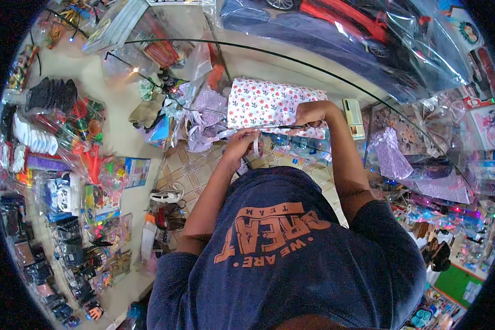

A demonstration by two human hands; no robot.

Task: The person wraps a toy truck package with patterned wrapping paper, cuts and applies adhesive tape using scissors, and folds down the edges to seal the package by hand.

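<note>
A package in white floral wrapping paper [263, 103] lies on the counter in front of me. My left hand [242, 145] is closed around a roll of clear tape [256, 145] just off the package's near edge. In my right hand [312, 114], over the package's right side, is a pair of scissors [283, 127]. Its blades point left toward the tape and my left fingers. Crumpled lilac bubble wrap [208, 110] sits left of the package.
A phone [353, 118] lies right of the package. The dark edge of a glass pane [247, 45] curves behind it, with a large bagged red toy car [346, 22] beyond. Packaged goods, including black socks [52, 94], crowd the left side. Tiled floor [192, 165] shows below.
</note>
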